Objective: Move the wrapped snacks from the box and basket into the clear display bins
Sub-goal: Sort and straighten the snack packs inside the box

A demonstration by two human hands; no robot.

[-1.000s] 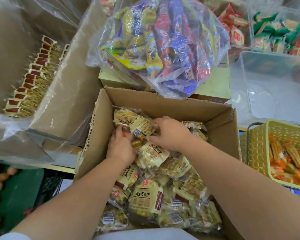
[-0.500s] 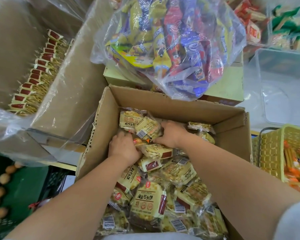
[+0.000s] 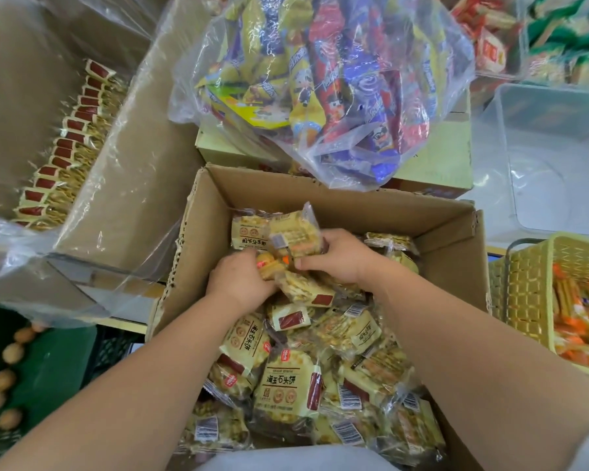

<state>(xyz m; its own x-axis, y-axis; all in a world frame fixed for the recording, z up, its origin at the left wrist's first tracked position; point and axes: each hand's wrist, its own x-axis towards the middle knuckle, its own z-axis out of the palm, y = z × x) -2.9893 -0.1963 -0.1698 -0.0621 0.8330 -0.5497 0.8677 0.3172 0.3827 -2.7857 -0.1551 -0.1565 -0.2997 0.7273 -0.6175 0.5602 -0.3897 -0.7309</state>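
Observation:
An open cardboard box (image 3: 354, 212) in the middle holds a heap of yellow wrapped snack packs (image 3: 286, 382). Both my hands are inside it near the far wall. My left hand (image 3: 237, 280) grips a small bunch of packs from the left. My right hand (image 3: 340, 256) grips the same bunch (image 3: 296, 237) from the right, with the packs standing up between the two hands. A yellow woven basket (image 3: 524, 290) with orange wrapped snacks (image 3: 578, 321) stands at the right. An empty clear display bin (image 3: 551, 158) sits behind the basket.
A large clear bag of colourful snacks (image 3: 320, 79) lies on a pale carton behind the box. At the left a big plastic-lined carton (image 3: 116, 137) holds a row of red-ended packs (image 3: 68, 137). Filled clear bins (image 3: 541, 35) stand at the back right. Brown nuts (image 3: 7, 379) lie on green at lower left.
Both hands have gathered the packs tighter and raised the bunch slightly at the far end of the box. The camera has shifted a little left.

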